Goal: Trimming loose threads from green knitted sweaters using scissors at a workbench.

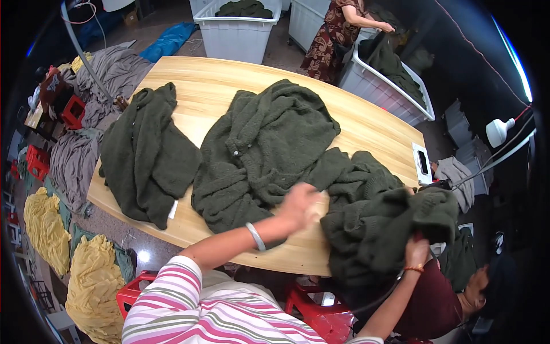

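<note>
Right hand (416, 251): is clamping on the right garment's raised end, its fingers partly hidden by cloth.
Left hand (299, 206): is hovering, blurred, between the middle garment and the right garment; whether its fingers are apart or together, I cannot tell.
Right garment (366, 223): is lying bunched, dark green, on the table's right end, folds hanging over the near edge.
Middle garment (281, 132): is spreading in a dark green heap across the table's middle, showing pale buttons.
Left garment (146, 155): is lying folded at the left end; a white slip (173, 209) is poking out at its near right side.
Table (200, 71): is supporting all three garments on its light wood top.
Co-workers: one in a maroon top (427, 304) is sitting near right; another in patterned clothes (326, 43) is reaching into a far right bin (372, 80).
Left floor: yellow cloth (94, 281) and grey cloth (74, 163) are lying in heaps.
</note>
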A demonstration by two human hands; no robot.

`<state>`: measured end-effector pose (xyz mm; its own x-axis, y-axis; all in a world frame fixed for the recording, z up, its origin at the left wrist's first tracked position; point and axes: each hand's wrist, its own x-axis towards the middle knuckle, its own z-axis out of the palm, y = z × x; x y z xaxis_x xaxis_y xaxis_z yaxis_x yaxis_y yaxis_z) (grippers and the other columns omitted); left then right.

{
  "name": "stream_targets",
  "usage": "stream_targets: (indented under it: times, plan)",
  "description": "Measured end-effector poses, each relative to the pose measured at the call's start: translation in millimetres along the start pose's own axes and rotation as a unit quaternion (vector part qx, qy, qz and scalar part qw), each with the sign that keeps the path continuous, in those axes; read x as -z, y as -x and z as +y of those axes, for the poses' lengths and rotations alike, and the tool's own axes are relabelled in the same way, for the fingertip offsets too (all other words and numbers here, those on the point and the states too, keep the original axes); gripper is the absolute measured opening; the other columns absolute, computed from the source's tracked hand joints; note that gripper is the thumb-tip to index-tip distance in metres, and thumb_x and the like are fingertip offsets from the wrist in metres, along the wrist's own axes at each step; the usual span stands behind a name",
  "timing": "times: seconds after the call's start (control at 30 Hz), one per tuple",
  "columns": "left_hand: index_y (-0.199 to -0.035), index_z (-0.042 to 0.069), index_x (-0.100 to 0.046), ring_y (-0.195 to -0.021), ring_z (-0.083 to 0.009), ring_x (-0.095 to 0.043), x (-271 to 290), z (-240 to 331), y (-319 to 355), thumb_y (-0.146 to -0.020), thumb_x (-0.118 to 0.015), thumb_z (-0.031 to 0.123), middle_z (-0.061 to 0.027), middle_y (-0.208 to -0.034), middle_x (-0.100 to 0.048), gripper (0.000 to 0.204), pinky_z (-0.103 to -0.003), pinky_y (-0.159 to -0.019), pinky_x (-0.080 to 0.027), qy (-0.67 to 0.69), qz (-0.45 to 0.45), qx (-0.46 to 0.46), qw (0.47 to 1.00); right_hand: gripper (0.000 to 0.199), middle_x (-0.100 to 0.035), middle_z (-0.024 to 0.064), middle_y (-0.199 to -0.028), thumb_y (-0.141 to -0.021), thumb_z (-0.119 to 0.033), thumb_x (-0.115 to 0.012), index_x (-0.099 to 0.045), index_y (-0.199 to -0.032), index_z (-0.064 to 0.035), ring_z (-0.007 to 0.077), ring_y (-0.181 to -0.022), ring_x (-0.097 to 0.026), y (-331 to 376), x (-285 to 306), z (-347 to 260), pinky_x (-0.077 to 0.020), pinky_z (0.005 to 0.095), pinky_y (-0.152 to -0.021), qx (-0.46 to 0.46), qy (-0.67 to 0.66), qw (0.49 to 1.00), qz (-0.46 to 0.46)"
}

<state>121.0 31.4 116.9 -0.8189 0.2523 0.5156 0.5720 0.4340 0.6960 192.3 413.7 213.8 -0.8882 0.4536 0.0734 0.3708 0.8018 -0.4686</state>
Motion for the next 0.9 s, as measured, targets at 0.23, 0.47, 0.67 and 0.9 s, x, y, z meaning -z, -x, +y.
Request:
stream_targets:
  times: [0.23,0.47,0.67,0.9]
  plan:
    - [-0.134,0.006,-0.045,-0.118,-0.0390,-0.047,25.3,-165.1,46.2,-0.071,-0.078,0.020,-0.0217,-0.129,-0.044,0.072,-0.044,-0.099,-0.042,-0.023,-0.019,0.238,0.971,0.039,-0.053,0.0015,-0.062,-0.088,-0.008,-0.064,-0.055,-0.126,-0.0053,0.0094,-0.048,-0.051,90.5,-99.3,0.7,-0.0442,0.0272,-0.044,0.046,-0.120,0.983,-0.128]
    - [-0.129,0.002,-0.048,-0.087,-0.0242,-0.064,58.3,-166.9,45.0,-0.075,-0.076,0.020,-0.0106,-0.094,-0.065,0.064,-0.038,-0.078,-0.050,0.037,-0.142,0.357,0.923,0.042,-0.065,0.0255,-0.091,-0.086,-0.027,-0.065,-0.056,-0.125,-0.0135,0.0469,-0.089,-0.061,128.3,-109.4,-112.7,-0.0489,0.0541,-0.077,0.081,-0.019,0.966,-0.246]
    - [-0.129,-0.005,-0.049,-0.087,-0.0090,-0.058,172.3,-66.5,90.5,-0.081,-0.074,0.010,-0.0044,-0.113,-0.063,0.056,-0.026,-0.071,-0.048,0.401,-0.166,0.350,0.830,0.042,-0.066,0.0249,-0.090,-0.087,-0.028,-0.064,-0.055,-0.127,-0.0157,0.0466,-0.087,-0.061,140.3,-106.0,-128.1,-0.0482,0.0534,-0.077,0.110,-0.044,0.946,-0.302]
    - [-0.114,-0.003,-0.058,-0.079,-0.0229,-0.063,159.6,-90.0,139.9,-0.075,-0.077,0.029,-0.0180,-0.088,-0.066,0.055,-0.033,-0.074,-0.050,-0.013,-0.228,0.342,0.912,0.042,-0.067,0.0237,-0.090,-0.088,-0.025,-0.063,-0.054,-0.127,-0.0153,0.0445,-0.084,-0.063,152.3,-124.4,-154.5,-0.0492,0.0514,-0.077,0.160,-0.024,0.914,-0.372]
